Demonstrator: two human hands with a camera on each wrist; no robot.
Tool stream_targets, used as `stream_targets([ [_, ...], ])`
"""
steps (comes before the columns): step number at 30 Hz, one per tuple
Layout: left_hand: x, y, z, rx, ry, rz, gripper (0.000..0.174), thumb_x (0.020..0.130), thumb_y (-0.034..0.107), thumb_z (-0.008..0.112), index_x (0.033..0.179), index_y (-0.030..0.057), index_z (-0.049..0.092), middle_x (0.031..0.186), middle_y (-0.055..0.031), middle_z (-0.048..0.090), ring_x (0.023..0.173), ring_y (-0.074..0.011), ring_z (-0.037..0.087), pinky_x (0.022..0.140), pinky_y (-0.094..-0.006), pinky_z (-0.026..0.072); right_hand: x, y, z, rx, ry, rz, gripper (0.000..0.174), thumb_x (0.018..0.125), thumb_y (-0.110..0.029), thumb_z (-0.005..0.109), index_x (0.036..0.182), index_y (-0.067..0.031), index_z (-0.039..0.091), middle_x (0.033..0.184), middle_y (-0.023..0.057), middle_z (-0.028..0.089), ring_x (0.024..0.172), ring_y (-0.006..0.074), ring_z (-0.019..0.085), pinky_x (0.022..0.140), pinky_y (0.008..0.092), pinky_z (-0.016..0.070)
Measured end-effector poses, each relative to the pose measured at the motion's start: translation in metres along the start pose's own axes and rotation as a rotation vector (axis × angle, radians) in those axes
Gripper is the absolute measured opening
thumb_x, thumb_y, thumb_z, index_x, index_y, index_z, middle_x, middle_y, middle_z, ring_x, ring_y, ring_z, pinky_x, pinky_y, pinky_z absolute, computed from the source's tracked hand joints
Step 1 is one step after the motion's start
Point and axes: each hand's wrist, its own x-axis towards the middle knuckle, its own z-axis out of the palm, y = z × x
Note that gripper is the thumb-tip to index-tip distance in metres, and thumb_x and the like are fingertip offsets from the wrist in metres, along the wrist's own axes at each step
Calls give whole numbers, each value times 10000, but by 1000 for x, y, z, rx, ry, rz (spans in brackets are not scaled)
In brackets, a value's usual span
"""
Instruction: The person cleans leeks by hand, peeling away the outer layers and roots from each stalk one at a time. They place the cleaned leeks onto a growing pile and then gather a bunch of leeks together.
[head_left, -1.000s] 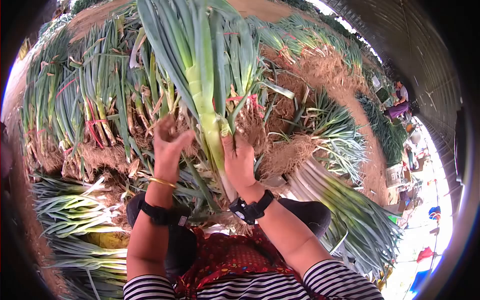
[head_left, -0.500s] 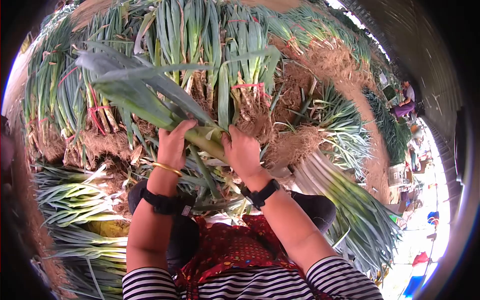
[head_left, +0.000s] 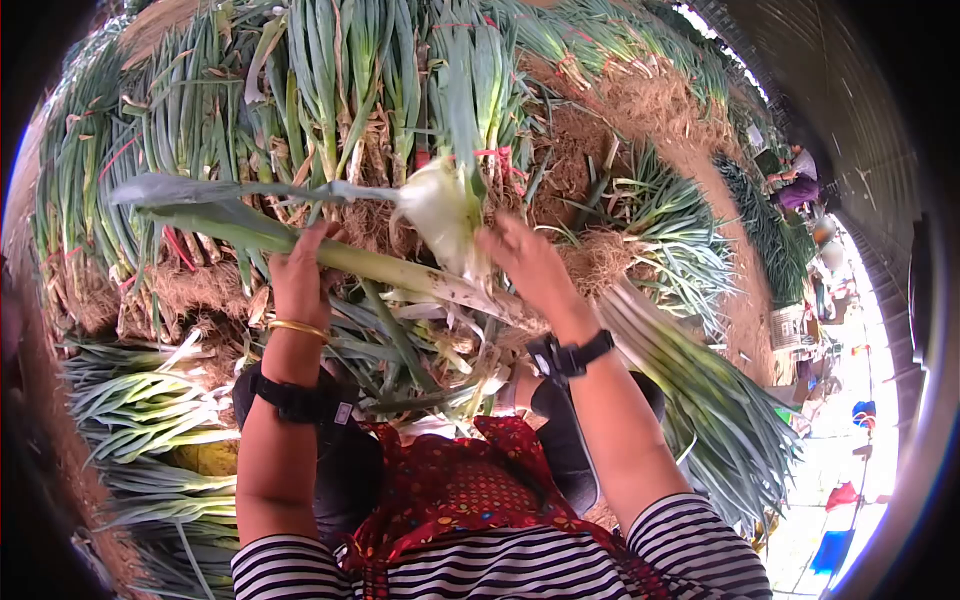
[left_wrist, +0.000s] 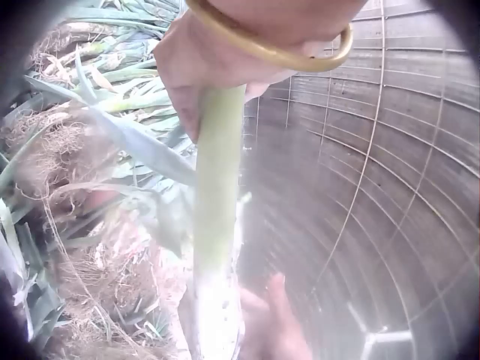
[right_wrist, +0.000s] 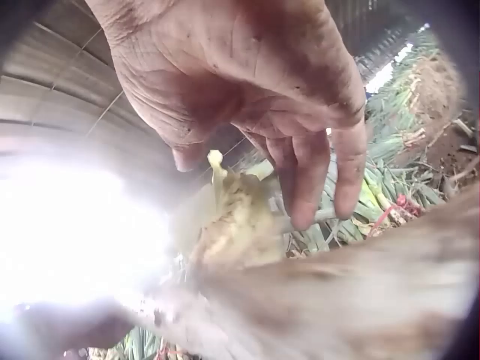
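Note:
My left hand (head_left: 300, 275) grips a long leek (head_left: 390, 270) around its green upper stalk. The leek lies slantwise, leaves to the left and pale root end to the right. In the left wrist view, the stalk (left_wrist: 217, 172) runs down from the curled fingers. A peeled leaf sheath (head_left: 438, 210), pale and wide, stands off the stalk near its lower part. Beside the sheath, my right hand (head_left: 535, 270) has its fingers spread and the thumb apart. The right wrist view shows these fingers (right_wrist: 304, 180) loosely bent, with the torn sheath (right_wrist: 236, 217) beyond them.
Tied leek bundles (head_left: 190, 130) with muddy roots stand in rows ahead. Loose leeks (head_left: 150, 410) are piled at the left. A pile of pale-stalked leeks (head_left: 700, 410) lies at the right. Leaf scraps (head_left: 440, 340) cover the ground before the knees. Another person (head_left: 798, 175) sits far right.
The leek has swung from upright to slanting left. My left hand has taken hold of its upper stalk. An outer sheath has come away from the stalk, and my right hand has moved right.

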Motion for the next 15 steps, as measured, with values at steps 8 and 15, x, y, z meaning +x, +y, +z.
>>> stream_targets([
  [8,-3,6,13,-52,118,3,360,772,260,720,980,10,565,869,-56,621,761,-155,628,561,-251,493,-65,8,15,-534,53,-281,319,894,-382,474,945,-73,531,817,104,602,751,306,609,645,409,494],
  [15,-3,-21,29,-440,20,-216,277,735,191,758,827,96,514,695,10,488,622,-131,496,617,-277,474,-67,5,31,-366,31,-236,294,914,-327,453,861,-66,578,762,123,626,676,318,612,588,426,489],
])
